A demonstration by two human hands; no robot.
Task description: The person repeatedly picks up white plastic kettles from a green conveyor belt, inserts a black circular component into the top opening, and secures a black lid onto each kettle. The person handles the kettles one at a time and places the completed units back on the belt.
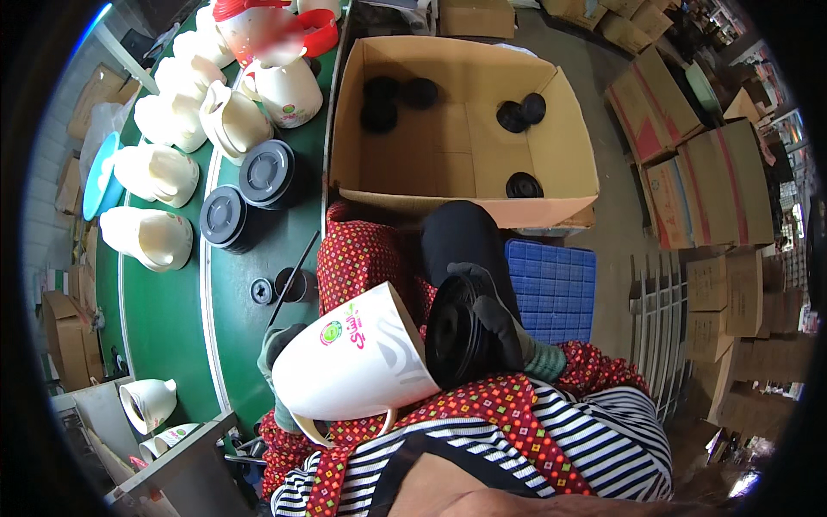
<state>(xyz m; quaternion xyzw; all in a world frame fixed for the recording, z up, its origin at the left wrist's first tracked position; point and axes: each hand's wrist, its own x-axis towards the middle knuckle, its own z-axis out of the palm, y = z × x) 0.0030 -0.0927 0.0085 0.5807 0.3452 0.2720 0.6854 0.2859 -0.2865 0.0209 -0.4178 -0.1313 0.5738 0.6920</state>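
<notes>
A white plastic jug (pixel 345 358) with a pink and green print lies tilted across my lap, its handle toward my body. My left hand (pixel 280 349), in a dark glove, is wrapped round its far-left end; most of those fingers are hidden behind it. My right hand (pixel 500 323), in a grey and green glove, is closed on a black round plastic base (pixel 455 332) with ringed ridges. The base is held right at the jug's wide end; whether they touch I cannot tell. Two stacks of black round pieces (pixel 226 215) stand on the green bench (pixel 245 302) to the left.
Several white jugs (pixel 159 175) line the bench, with a red and white jug (pixel 258 30) at the far end. A thin black rod (pixel 295 277) and a small dark cup (pixel 297 286) lie nearer. Ahead is a cardboard box (pixel 465 159) with black pieces inside; a blue crate (pixel 551 289) sits right.
</notes>
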